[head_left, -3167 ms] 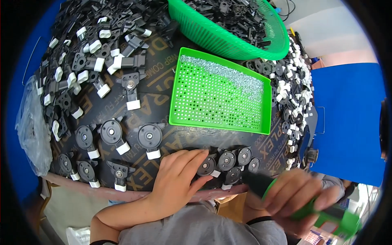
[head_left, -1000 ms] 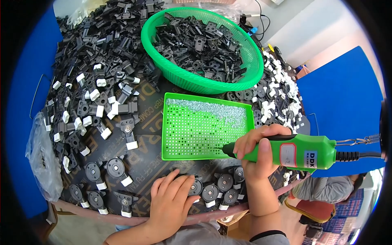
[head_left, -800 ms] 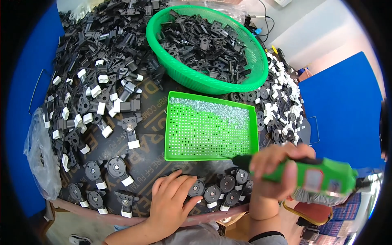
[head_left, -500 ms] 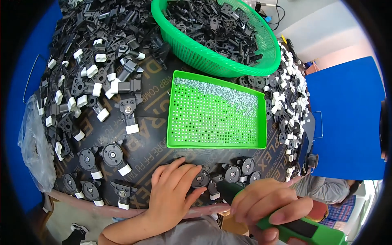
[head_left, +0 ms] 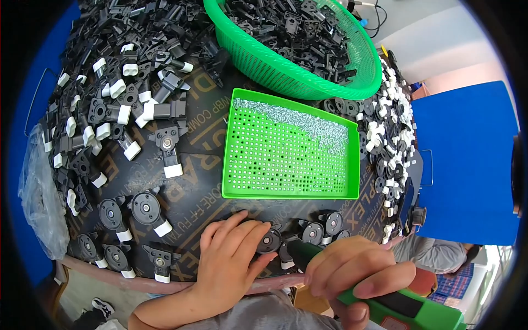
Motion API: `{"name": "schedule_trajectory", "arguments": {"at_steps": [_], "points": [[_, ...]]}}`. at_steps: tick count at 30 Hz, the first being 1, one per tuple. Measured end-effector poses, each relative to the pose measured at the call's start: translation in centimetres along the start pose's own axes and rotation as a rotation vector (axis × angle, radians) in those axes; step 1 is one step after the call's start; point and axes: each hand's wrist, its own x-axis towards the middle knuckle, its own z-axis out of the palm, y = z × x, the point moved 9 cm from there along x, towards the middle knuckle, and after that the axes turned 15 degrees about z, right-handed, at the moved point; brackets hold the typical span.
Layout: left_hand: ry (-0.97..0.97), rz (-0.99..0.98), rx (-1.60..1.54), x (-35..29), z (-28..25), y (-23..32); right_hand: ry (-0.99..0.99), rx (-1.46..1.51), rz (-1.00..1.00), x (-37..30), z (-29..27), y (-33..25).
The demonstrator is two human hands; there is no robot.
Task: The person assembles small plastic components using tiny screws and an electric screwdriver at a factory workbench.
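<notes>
1. Nearest the body, the right hand (head_left: 352, 272) is wrapped tight round a green driver (head_left: 401, 307), whose dark tip points at a round black part (head_left: 270, 240).
2. Just left of it, the left hand (head_left: 228, 258) lies flat, fingers spread, fingertips touching that part.
3. Beyond both hands sits a green tray (head_left: 234, 165) of screws.
4. Farther off stands a green basket (head_left: 264, 60).

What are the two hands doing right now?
Left hand: open, fingers resting flat on a black round part.
Right hand: closed around the green electric screwdriver.
</notes>
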Motion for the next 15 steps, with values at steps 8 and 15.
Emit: {"name": "schedule_trajectory", "arguments": {"at_steps": [8,15], "points": [[0.01,0.022,0.004,0.1,-0.1,0.5,0.56,0.234,0.184,-2.1,0.2,1.5],[0.025,-0.001,0.037,-0.6,0.1,0.1,0.262,0.031,0.036,-0.6,-2.3,-0.3]]}}
